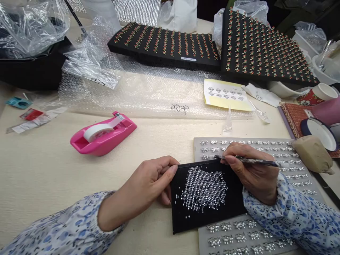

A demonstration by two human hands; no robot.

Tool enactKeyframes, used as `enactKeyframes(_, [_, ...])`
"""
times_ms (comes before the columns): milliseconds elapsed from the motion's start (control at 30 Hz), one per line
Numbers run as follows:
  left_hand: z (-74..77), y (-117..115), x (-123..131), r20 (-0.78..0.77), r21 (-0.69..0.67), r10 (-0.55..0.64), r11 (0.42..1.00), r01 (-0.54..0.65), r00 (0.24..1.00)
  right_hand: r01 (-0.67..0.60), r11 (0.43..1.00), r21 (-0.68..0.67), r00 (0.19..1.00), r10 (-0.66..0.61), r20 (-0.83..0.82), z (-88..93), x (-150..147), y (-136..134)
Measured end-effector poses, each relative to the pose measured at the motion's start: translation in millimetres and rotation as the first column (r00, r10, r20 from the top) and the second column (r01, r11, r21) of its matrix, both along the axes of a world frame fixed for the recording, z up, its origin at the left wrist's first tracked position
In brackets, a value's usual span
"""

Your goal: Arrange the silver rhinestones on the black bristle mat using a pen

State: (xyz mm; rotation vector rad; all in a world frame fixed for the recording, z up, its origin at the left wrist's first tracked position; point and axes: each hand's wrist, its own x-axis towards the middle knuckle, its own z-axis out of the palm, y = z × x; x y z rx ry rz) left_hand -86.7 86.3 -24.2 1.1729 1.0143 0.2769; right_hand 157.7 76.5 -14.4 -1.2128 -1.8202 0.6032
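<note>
Left hand (148, 184) pinches black tray (235, 187) at left edge; right hand (253, 171) grips thin tool (267, 163) over gray board (202, 235) — tape dispenser (114, 140) well apart

Bare worktop (58, 170) stretched across the left of the frame, leaving a hand room to pass between the pink tape dispenser (111, 141) and the left sleeve (71, 219). The black tray (180, 221) and grey board (203, 235) obstructed the lower right.

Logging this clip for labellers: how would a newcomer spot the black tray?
On the cream table, find the gray board. The black tray partly covers it, held by the left hand. Unlike the black boards behind, it carries loose sparkling stones.
</note>
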Motion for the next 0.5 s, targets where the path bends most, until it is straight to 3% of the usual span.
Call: enactKeyframes(500, [-0.1, 0.6, 1.4, 0.006, 0.011, 0.003, 1.0, -0.003, 1.0, 0.028, 0.999, 0.041, 0.999, -0.029, 0.046, -1.3, -0.8, 0.3])
